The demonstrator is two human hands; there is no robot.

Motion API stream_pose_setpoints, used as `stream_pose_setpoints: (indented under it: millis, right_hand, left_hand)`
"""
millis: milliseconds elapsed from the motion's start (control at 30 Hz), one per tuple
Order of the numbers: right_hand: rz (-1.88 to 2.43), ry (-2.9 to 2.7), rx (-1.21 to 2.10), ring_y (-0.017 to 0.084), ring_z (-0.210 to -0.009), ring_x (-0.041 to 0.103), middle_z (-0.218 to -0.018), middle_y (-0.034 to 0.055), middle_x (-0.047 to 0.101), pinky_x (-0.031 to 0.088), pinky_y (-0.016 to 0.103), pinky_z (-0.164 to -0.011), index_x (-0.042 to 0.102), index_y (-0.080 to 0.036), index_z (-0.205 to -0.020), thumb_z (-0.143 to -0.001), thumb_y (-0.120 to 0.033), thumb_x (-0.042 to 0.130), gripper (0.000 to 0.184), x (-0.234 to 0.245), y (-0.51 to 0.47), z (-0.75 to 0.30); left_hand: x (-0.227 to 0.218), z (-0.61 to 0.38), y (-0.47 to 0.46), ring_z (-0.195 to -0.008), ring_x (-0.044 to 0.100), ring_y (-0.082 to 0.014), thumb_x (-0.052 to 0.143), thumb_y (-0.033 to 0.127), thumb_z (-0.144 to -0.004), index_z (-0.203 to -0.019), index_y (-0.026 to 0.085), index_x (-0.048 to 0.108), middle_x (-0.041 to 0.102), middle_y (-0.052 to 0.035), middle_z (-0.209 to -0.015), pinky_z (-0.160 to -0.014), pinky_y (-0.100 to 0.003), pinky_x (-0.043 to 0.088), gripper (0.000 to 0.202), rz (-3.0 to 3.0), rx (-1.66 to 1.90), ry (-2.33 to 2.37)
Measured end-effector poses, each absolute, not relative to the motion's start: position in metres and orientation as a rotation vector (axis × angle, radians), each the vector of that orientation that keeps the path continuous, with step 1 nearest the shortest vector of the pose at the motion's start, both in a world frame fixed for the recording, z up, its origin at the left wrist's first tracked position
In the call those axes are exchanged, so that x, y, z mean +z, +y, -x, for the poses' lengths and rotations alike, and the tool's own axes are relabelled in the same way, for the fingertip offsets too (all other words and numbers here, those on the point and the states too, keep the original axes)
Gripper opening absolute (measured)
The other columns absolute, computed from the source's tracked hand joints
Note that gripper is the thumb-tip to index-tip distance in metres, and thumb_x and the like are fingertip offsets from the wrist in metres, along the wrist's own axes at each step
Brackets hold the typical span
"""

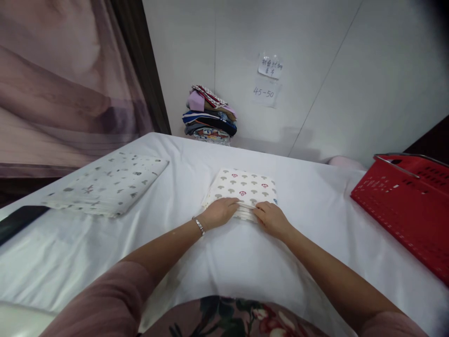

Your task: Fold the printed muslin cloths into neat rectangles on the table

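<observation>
A folded cream cloth with a mushroom print (245,185) lies in the middle of the white-covered table (280,252). My left hand (219,211), a bracelet on its wrist, grips the cloth's near edge with curled fingers. My right hand (271,217) pinches the same near edge just to the right. Both thumbs lie on top of the fold and the fingertips tuck under it.
A second folded white cloth with grey print (112,185) lies at the left. A dark flat object (19,222) sits at the far left edge. A red plastic basket (410,206) stands at the right. A pile of folded clothes (210,117) is stacked against the back wall.
</observation>
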State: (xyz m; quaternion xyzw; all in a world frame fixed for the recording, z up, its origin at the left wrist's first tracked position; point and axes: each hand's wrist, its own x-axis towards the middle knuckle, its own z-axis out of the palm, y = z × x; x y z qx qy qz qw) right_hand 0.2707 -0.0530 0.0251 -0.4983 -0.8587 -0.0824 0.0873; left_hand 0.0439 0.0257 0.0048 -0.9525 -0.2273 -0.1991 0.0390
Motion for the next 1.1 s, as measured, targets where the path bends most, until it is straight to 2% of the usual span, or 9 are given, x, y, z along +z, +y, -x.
stream_pose_setpoints:
  millis: [200,433,600,833,1100]
  right_hand:
    - [1.538,-2.568,-0.303,0.018,-0.082,0.049,-0.093,0.006,0.06,0.034,0.03,-0.068,0.063,-0.02,-0.093,-0.091,-0.016,0.038,0.026,0.021,-0.047,-0.27]
    - [1.574,-2.575,-0.362,0.019,-0.081,0.05,-0.09,0.0064,0.06,0.035,0.029,-0.067,0.063,-0.018,-0.091,-0.091,-0.014,0.038,0.025,0.02,-0.047,-0.267]
    - [1.543,-2.572,-0.359,0.018,-0.083,0.051,-0.095,0.0078,0.061,0.037,0.029,-0.067,0.061,-0.016,-0.093,-0.089,-0.012,0.041,0.021,0.024,-0.05,-0.264]
    - [1.496,-2.579,-0.361,0.019,-0.082,0.052,-0.093,0.0078,0.061,0.039,0.031,-0.069,0.06,-0.017,-0.09,-0.089,-0.012,0.041,0.02,0.022,-0.052,-0.257]
    - [1.517,-2.533,-0.319,0.02,-0.086,0.055,-0.099,0.0085,0.063,0.041,0.032,-0.071,0.054,-0.017,-0.114,-0.088,-0.009,0.038,0.033,0.021,-0.055,-0.255]
  left_hand:
    - [0.011,-0.051,0.027,-0.103,0.058,-0.0186,0.034,0.024,-0.094,-0.106,0.015,0.06,0.057,-0.0078,-0.123,-0.087,-0.032,0.046,0.03,2.964,-0.533,-0.862]
    - [0.021,-0.055,0.026,-0.081,0.061,-0.0154,0.032,0.016,-0.091,-0.107,0.014,0.054,0.066,-0.0053,-0.095,-0.072,-0.028,0.046,0.027,3.016,-0.527,-0.966]
    - [0.024,-0.049,0.026,-0.071,0.057,-0.0137,0.036,0.013,-0.088,-0.086,0.014,0.055,0.059,-0.0072,-0.106,-0.064,-0.028,0.043,0.019,2.916,-0.476,-0.808]
    - [0.013,-0.04,0.027,-0.083,0.055,-0.0161,0.037,0.01,-0.087,-0.086,0.014,0.053,0.057,-0.0064,-0.096,-0.073,-0.03,0.042,0.016,2.913,-0.535,-0.715]
    - [0.008,-0.034,0.028,-0.076,0.053,-0.0151,0.031,0.009,-0.09,-0.089,0.015,0.051,0.056,-0.0071,-0.098,-0.071,-0.03,0.04,0.021,2.865,-0.612,-0.695]
